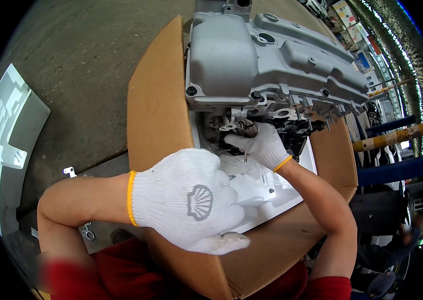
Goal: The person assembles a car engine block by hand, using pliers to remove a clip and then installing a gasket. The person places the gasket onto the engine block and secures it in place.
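Note:
My left hand (186,200), in a white knit glove with a yellow cuff and a grey shell print, hovers over the near left side of a cardboard box (159,95). Its thumb stands apart from the fingers, whose tips bend down out of sight; nothing shows in it. My right hand (264,145), gloved alike, reaches under the grey cover of an engine (226,60) in the box. Its fingers are closed at a rounded metal part (246,128) on the engine's near side; what they grip is mostly hidden. A thin metal piece (245,157) shows below them.
Clear plastic wrap (241,165) and a white panel (271,192) lie inside the box below the engine. A white curved panel (14,145) stands at the left. Small metal brackets (89,232) lie near my left elbow. Blue and yellow bars (396,137) stand at the right.

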A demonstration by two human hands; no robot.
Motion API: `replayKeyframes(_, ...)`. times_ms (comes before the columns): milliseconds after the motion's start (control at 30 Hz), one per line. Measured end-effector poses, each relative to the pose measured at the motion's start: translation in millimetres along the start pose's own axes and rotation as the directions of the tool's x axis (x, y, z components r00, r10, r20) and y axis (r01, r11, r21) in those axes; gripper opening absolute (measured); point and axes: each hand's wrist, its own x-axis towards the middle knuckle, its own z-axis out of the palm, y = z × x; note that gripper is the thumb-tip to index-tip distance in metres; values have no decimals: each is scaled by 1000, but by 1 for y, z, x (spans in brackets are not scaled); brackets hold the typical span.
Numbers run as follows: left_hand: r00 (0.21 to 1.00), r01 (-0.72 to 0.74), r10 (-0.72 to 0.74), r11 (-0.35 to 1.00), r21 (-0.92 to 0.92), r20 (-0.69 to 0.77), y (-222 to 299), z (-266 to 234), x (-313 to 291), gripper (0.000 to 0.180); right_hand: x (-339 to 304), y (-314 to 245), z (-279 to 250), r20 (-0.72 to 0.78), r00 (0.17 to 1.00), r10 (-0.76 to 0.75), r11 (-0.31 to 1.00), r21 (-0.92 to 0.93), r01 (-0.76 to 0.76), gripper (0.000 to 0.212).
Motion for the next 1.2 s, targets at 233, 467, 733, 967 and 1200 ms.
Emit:
replayKeyframes(233, 998, 9, -11, 1000, -30, -62, 1, 2, 0, 62, 0, 14, 29, 47, 985, 168, 901, 399, -173, 31)
replayKeyframes(467, 1000, 14, -14, 1000, 18, 3, 0, 3, -2, 61, 3, -18, -13, 93, 984, 155, 967, -216, -132, 47)
replayKeyframes(733, 995, -31, 28, 999, -31, -92, -3, 4, 1, 60, 2, 14, 5, 14, 998, 62, 996, -69, -60, 49)
replayKeyframes(967, 1000, 5, -4, 1000, 20, -25, 1, 1, -2, 60, -1, -1, 18, 116, 956, 268, 928, 236, -289, 48)
replayKeyframes(1200, 1000, 4, -3, 1000, 26, -6, 2, 1, -2, 60, 2, -14, -18, 116, 985, 128, 956, -279, -91, 60)
